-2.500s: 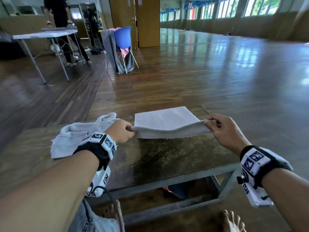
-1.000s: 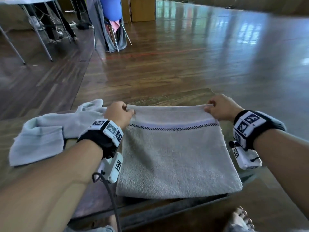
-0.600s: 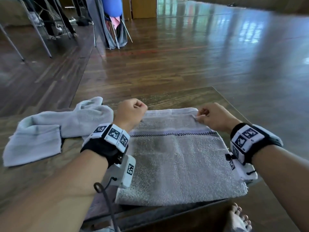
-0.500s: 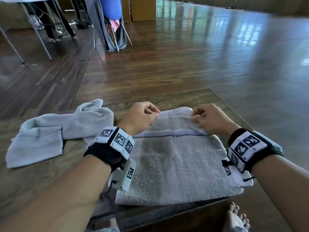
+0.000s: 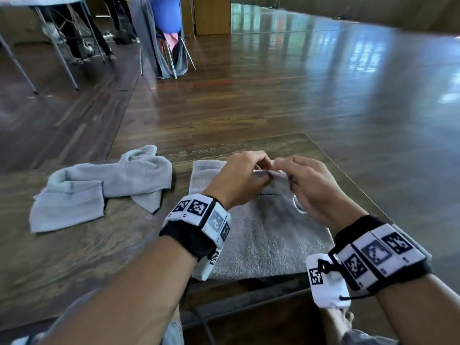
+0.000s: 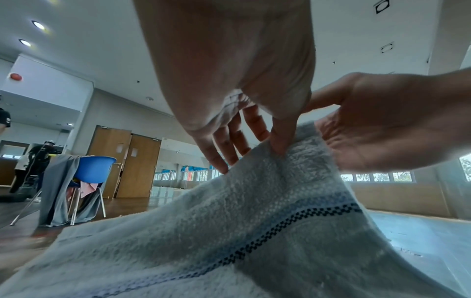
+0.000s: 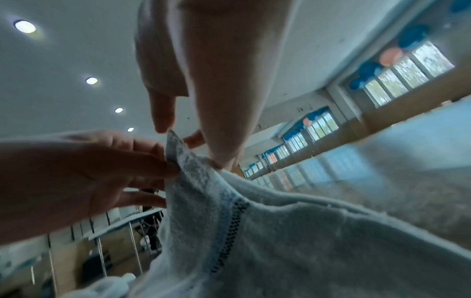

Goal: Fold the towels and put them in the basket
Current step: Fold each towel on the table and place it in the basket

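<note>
A low wooden table carries two towels. The grey towel with a checked stripe lies flat toward the table's right edge, its near hem at the front edge; its far edge is lifted off the wood and gathered into a peak near the middle of that far edge. A second, crumpled pale towel lies well apart toward the back-left of the table. The left hand pinches the raised fold between thumb and curled fingers, and the right hand pinches the same fold just beside it, the two hands almost touching. Behind the table, on the wooden floor, stands a blue chair draped with grey cloth.
</note>
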Motion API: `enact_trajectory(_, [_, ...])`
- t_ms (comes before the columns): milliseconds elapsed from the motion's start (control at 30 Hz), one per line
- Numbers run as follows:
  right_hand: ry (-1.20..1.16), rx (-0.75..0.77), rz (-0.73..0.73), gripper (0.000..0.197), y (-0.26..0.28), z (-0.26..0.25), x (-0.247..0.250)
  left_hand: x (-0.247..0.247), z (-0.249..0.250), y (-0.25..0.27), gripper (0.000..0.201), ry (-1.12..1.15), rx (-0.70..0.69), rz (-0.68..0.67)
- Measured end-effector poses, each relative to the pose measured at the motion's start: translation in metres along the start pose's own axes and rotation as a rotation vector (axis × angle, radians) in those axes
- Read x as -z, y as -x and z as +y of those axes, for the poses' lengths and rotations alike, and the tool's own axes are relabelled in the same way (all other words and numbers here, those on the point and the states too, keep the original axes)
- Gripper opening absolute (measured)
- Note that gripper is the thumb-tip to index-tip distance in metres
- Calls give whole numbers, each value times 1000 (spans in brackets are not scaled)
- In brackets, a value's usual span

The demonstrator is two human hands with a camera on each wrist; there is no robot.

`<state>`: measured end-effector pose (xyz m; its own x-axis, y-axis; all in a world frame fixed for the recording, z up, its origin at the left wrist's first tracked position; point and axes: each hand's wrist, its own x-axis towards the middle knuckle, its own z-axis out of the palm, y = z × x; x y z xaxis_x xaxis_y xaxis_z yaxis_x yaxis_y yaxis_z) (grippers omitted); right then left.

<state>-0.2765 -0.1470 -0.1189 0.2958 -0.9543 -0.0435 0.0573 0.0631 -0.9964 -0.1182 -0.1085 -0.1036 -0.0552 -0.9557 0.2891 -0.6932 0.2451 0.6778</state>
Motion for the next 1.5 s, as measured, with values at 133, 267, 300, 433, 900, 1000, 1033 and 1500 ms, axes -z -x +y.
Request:
enact_trajectory(133, [-327, -112, 51, 10, -3, -8, -3, 2, 7, 1, 11, 44, -4, -8])
enact_trajectory(267, [-59, -93, 119, 19, -7, -4, -3, 4, 6, 1, 7, -20, -15, -32])
enact_trajectory(300, [76, -64, 139, 21, -9, -3, -1, 5, 5, 2, 8, -34, -7, -46])
enact_trajectory(433, [675, 261, 351, 18, -25, -9, 22, 10, 2, -3, 17, -8, 69, -244])
enact_trajectory(900, [366, 245, 195, 26, -32, 2, 30, -1, -7, -28, 18, 110, 40, -96])
enact_trajectory(1000, [318, 201, 200, 18, -32, -2, 32, -3, -7, -29, 15, 139, 51, -36])
enact_trajectory(1033, [322, 196, 194, 15, -31, -3, 33, -4, -7, -29, 16, 145, 54, -23])
enact_trajectory(1500, [295, 128, 100, 12, -27, -5, 34, -5, -5, -28, 8, 232, 38, 72])
